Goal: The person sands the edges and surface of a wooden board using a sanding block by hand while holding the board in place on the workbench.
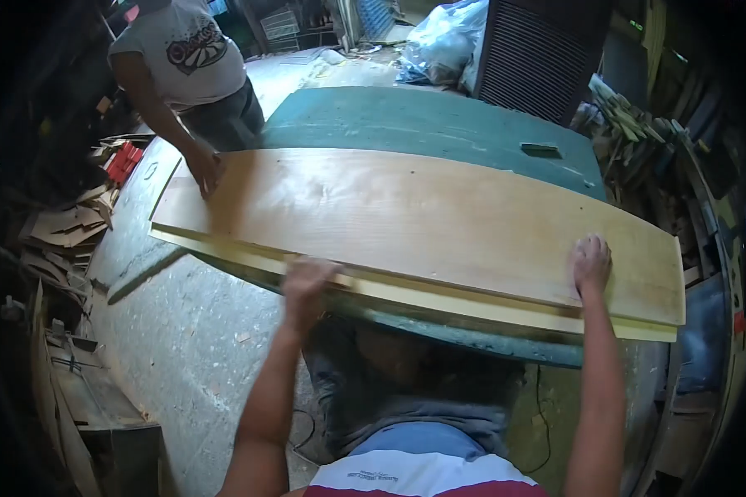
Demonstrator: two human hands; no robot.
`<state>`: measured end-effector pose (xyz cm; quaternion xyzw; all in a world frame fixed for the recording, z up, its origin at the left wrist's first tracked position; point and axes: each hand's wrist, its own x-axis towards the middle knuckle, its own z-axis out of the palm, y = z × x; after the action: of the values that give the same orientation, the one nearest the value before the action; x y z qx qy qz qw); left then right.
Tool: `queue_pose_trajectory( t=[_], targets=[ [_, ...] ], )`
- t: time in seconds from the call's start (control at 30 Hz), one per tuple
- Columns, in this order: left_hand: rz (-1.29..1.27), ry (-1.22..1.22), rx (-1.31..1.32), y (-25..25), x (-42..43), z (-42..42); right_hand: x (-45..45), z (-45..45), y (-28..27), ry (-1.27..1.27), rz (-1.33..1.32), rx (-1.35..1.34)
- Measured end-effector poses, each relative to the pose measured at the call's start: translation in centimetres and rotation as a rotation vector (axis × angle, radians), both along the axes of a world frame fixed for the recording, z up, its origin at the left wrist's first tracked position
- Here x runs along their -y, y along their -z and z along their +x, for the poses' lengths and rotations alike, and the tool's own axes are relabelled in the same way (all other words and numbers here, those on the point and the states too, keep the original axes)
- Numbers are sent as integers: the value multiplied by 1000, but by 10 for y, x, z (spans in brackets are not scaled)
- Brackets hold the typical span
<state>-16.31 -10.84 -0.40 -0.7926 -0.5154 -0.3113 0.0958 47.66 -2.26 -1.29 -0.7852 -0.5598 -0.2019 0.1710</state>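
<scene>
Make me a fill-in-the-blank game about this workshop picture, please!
1. The camera wearer's own ____ hand rests on the top face of the long, flat, tan wooden panel.
2. Behind the table with the flat green top, the shiny clear plastic bag is just to the ____ of the tall, dark, slatted shutter.
3. Counting the other person's hand, ____ hands show altogether.

Missing words: right; left; three.

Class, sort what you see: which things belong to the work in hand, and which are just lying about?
In use:
wooden panel, under the right hand
green table, beneath the panel

Seemingly lying about:
plastic bag
louvred panel
wood scraps at left
</scene>
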Motion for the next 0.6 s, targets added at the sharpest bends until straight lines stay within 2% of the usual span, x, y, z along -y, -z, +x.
queue_pose_trajectory(
  t=[0.07, 0.13, 0.2, 0.23, 0.27, 0.3, 0.37, 0.5, 0.6],
  targets=[
    [9, -141, 78, -3, 4, -44, 25, -29, -17, 11, -126, -99],
    [54, -144, 14, -10, 6, -27, 19, -37, -26, 25, -117, -96],
    [5, -10, 35, -18, 16, 38, 17, -37, -29, 34, -123, -92],
    [-89, 65, 167, -9, 22, 78, 18, -37, -28, 36, -123, -86],
    [-79, 146, 94, -16, 29, 118, 20, -35, -26, 31, -135, -86],
    [-69, 282, 127, 0, 31, 148, 20, -31, -24, 15, -120, -105],
    [-30, 312, 86, 0, 43, 201, 21, -22, -16, -8, -108, -129],
    [21, 224, 129, -3, 27, 125, 18, 2, -5, -93, -91, -122],
    [117, -196, 33, -13, 13, 8, 18, -6, -5, -87, -96, -113]
  ],
)
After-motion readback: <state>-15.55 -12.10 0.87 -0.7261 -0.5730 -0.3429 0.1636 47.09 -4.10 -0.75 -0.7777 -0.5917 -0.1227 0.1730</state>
